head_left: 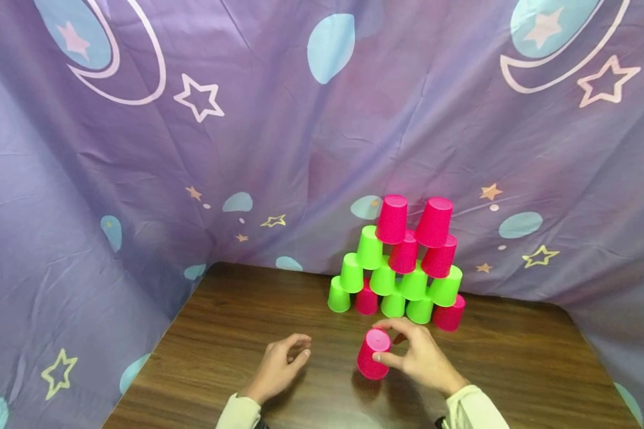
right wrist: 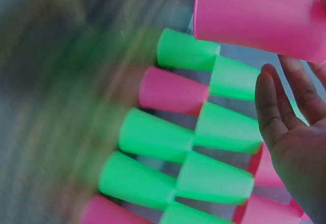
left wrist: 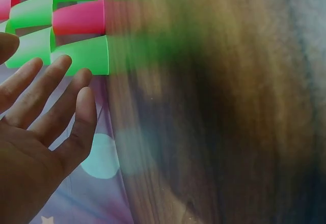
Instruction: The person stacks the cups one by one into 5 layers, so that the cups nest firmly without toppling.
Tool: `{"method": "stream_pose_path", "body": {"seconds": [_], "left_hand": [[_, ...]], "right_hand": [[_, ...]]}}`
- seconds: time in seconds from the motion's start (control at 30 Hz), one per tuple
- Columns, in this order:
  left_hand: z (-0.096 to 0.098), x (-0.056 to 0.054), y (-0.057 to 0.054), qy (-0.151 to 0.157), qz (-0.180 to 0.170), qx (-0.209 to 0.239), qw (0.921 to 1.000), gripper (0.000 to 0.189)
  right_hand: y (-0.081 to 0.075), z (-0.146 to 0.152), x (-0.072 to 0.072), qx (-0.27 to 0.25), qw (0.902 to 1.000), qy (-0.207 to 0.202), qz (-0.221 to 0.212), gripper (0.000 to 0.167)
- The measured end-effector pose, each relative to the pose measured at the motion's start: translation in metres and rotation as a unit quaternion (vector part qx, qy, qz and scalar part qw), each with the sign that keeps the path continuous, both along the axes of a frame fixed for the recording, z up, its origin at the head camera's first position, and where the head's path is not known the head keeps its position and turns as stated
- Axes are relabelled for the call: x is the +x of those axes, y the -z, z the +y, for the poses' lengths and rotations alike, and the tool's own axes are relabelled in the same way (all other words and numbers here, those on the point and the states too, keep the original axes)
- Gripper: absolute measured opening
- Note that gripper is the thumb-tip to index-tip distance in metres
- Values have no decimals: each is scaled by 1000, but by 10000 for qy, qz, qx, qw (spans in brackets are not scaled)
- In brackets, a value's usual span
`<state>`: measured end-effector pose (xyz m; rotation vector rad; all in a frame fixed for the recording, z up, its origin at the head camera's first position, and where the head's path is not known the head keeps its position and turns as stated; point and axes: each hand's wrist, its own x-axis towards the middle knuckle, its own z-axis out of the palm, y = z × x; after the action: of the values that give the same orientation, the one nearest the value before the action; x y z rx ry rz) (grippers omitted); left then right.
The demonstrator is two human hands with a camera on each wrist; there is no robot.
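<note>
My right hand (head_left: 423, 358) pinches a pink plastic cup (head_left: 371, 361) near its upper end between thumb and fingers. The cup is upside down, slightly tilted, close over the table in front of a cup pyramid. In the right wrist view this pink cup (right wrist: 254, 18) fills the top right, its wide rim toward the left. To the left of it, my left hand (head_left: 276, 367) is held over the table with relaxed, slightly bent fingers and nothing in them. The left wrist view shows its fingers (left wrist: 84, 114) spread loosely.
Behind the hands stands a pyramid of upside-down green cups (head_left: 414, 283) and pink cups (head_left: 448, 313), stacked in several rows. Two pink cups (head_left: 434, 223) sit side by side on top. The dark wooden table (head_left: 204, 345) meets a purple patterned curtain (head_left: 279, 155) behind the pyramid.
</note>
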<state>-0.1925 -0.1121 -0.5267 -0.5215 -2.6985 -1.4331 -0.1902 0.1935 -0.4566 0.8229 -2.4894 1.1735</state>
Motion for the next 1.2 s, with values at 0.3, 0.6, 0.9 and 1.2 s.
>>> {"method": "stream_pose_path", "body": {"seconds": [0.3, 0.6, 0.9, 1.2], "left_hand": [[1, 4, 2, 49, -74, -72, 9999, 34], [2, 7, 6, 13, -53, -72, 10000, 33], [5, 6, 5, 106, 12, -123, 9999, 32], [4, 8, 6, 211, 2, -216, 9995, 27]], "right_hand": [[-43, 14, -26, 437, 9988, 153, -151, 43], [-82, 22, -44, 327, 9993, 115, -124, 40], [-135, 31, -62, 632, 9973, 239, 294, 42], [-177, 36, -74, 870, 9942, 529, 360, 43]]}}
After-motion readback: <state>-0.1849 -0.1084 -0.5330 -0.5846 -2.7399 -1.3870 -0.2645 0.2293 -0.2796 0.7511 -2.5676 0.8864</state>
